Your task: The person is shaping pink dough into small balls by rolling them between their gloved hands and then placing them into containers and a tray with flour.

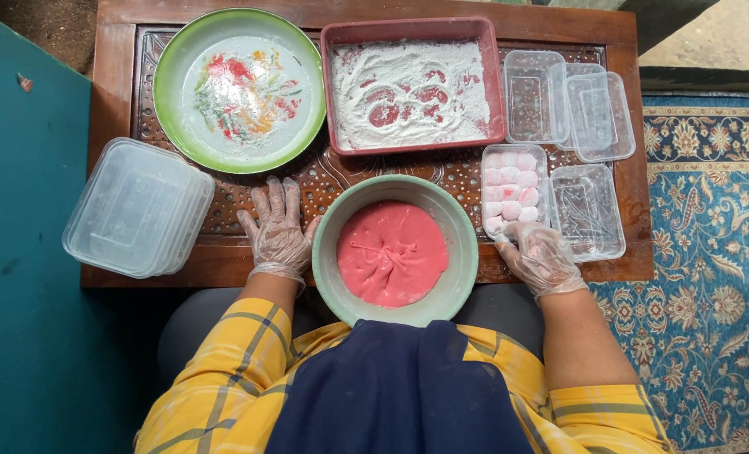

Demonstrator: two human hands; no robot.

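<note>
A pale green bowl (463, 252) of pink dough stands at the near edge of a carved wooden table (610, 34). My left hand (277, 227), in a clear plastic glove, lies flat and open on the table just left of the bowl. My right hand (538, 256), also gloved, is curled at the near end of a clear plastic box (513, 189) filled with several pink and white dusted balls; its fingertips touch the nearest ball.
A green-rimmed plate (168, 84) with coloured smears sits far left. Beside it is a red tray (334, 84) of white flour. Empty clear boxes (589, 113) and a lid (589, 210) lie right. A stack of clear containers (139, 206) overhangs the left edge. Patterned rug (711, 252) right.
</note>
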